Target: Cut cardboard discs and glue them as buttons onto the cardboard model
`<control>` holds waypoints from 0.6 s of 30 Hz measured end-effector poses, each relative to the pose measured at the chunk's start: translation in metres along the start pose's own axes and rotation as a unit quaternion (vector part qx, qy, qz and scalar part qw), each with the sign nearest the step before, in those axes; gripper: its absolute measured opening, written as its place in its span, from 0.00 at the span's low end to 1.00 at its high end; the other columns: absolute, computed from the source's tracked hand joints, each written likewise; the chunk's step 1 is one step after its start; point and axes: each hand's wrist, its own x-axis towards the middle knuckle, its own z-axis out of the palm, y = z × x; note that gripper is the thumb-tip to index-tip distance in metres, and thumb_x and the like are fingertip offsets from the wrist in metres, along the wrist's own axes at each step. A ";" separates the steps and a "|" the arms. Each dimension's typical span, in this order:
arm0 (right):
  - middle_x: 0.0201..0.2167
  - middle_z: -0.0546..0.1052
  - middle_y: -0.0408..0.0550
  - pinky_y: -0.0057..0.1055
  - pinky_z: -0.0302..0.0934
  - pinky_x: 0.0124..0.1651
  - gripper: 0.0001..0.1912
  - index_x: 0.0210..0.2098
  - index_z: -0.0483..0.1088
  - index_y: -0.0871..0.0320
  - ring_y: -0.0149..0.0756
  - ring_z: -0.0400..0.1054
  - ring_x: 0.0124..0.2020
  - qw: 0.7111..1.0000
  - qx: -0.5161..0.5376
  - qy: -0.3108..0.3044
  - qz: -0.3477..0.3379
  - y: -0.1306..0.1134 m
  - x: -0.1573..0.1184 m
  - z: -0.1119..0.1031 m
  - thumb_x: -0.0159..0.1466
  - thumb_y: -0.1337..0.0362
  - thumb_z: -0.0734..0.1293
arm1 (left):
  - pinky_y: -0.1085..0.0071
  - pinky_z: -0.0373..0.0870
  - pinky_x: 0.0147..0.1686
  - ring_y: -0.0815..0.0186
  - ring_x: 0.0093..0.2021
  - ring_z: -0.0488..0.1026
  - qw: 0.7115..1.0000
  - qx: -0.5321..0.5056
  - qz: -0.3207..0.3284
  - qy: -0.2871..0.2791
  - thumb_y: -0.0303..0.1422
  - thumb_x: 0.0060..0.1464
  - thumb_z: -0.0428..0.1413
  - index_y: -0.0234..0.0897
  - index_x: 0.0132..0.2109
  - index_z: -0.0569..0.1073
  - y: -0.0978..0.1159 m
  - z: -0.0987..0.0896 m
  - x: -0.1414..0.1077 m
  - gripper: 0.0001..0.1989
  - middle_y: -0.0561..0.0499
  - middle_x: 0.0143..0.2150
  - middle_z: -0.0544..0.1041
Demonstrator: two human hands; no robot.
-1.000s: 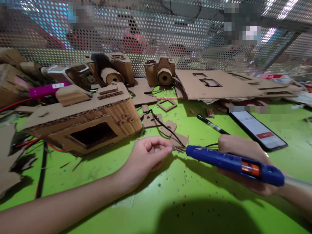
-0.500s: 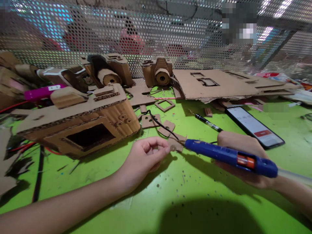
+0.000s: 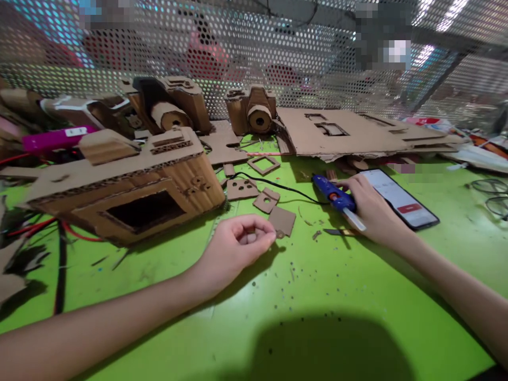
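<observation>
My left hand (image 3: 244, 243) is closed in a pinch, with a tiny cardboard disc (image 3: 280, 234) at its fingertips. Just behind the disc lies a square cardboard piece (image 3: 284, 219), and near it a piece with a hole (image 3: 265, 200). Over to the right, my right hand (image 3: 371, 209) grips a blue hot glue gun (image 3: 335, 194) low at the table, its nozzle pointing away and a glue stick out of its back. A craft knife (image 3: 336, 232) lies beside my right hand, partly under it. A large cardboard camera (image 3: 130, 185) stands left of my left hand.
Behind are two more cardboard cameras (image 3: 257, 111) and a stack of cardboard sheets (image 3: 349, 129). A phone (image 3: 408, 206) lies by my right hand, glasses (image 3: 494, 196) at the far right. The glue gun's black cord (image 3: 278, 186) crosses the green table (image 3: 206, 338).
My right hand has carried the glue gun away from the left fingertips, back and down to the table. The craft knife has come into view. My left hand keeps its pinch.
</observation>
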 end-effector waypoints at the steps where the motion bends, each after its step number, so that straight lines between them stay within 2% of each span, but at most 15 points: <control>1: 0.44 0.69 0.57 0.49 0.67 0.44 0.16 0.44 0.67 0.57 0.50 0.67 0.44 1.000 0.013 -0.003 -0.012 0.001 0.000 -0.001 0.57 0.61 0.66 | 0.79 0.48 0.15 0.77 0.16 0.57 1.000 0.004 0.003 -0.002 0.34 0.42 0.58 0.33 0.26 0.73 0.000 0.000 -0.001 0.07 0.57 0.17 0.69; 5: 0.51 0.69 0.56 0.54 0.62 0.54 0.23 0.51 0.66 0.56 0.50 0.65 0.52 0.993 0.061 -0.023 -0.094 0.000 -0.005 -0.010 0.55 0.66 0.66 | 0.77 0.59 0.20 0.74 0.20 0.63 0.999 0.036 0.026 -0.002 0.33 0.44 0.58 0.34 0.27 0.73 -0.002 -0.001 -0.002 0.06 0.53 0.22 0.72; 7: 0.51 0.70 0.53 0.54 0.60 0.56 0.22 0.52 0.66 0.53 0.48 0.65 0.54 0.987 0.075 -0.015 -0.138 -0.004 -0.008 -0.017 0.57 0.68 0.65 | 0.75 0.62 0.21 0.72 0.21 0.64 0.991 0.089 0.095 -0.004 0.33 0.47 0.56 0.35 0.29 0.73 -0.003 -0.003 -0.004 0.06 0.53 0.22 0.71; 9: 0.44 0.75 0.50 0.50 0.64 0.52 0.13 0.45 0.70 0.53 0.45 0.68 0.48 0.981 0.102 0.022 -0.161 -0.012 -0.010 -0.024 0.60 0.68 0.65 | 0.73 0.61 0.21 0.70 0.21 0.63 0.971 0.150 0.186 -0.027 0.32 0.48 0.55 0.38 0.27 0.73 0.001 -0.007 -0.006 0.05 0.53 0.20 0.69; 11: 0.35 0.77 0.47 0.43 0.67 0.42 0.04 0.37 0.72 0.53 0.39 0.71 0.38 0.974 0.136 0.077 -0.161 -0.022 -0.013 -0.030 0.62 0.67 0.65 | 0.72 0.54 0.18 0.70 0.20 0.61 0.941 0.207 0.250 -0.092 0.31 0.47 0.55 0.40 0.26 0.73 0.009 -0.012 -0.009 0.05 0.53 0.19 0.68; 14: 0.29 0.76 0.45 0.35 0.65 0.33 0.03 0.32 0.72 0.54 0.33 0.68 0.29 0.963 0.181 0.132 -0.149 -0.043 -0.021 -0.038 0.62 0.68 0.67 | 0.71 0.46 0.16 0.68 0.20 0.62 0.907 0.269 0.273 -0.177 0.31 0.50 0.57 0.42 0.28 0.77 0.028 -0.021 -0.018 0.05 0.50 0.21 0.70; 16: 0.28 0.76 0.44 0.32 0.64 0.32 0.04 0.32 0.72 0.54 0.32 0.68 0.29 0.956 0.218 0.133 -0.147 -0.060 -0.030 -0.043 0.60 0.70 0.68 | 0.71 0.44 0.15 0.69 0.20 0.61 0.894 0.304 0.269 -0.190 0.31 0.53 0.54 0.42 0.28 0.78 0.040 -0.025 -0.027 0.09 0.48 0.23 0.70; 18: 0.27 0.76 0.43 0.30 0.63 0.31 0.05 0.30 0.72 0.55 0.31 0.68 0.29 0.948 0.262 0.109 -0.147 -0.079 -0.040 -0.046 0.60 0.71 0.68 | 0.71 0.43 0.15 0.70 0.19 0.58 0.878 0.343 0.259 -0.210 0.30 0.56 0.51 0.42 0.24 0.77 0.050 -0.029 -0.035 0.15 0.49 0.22 0.66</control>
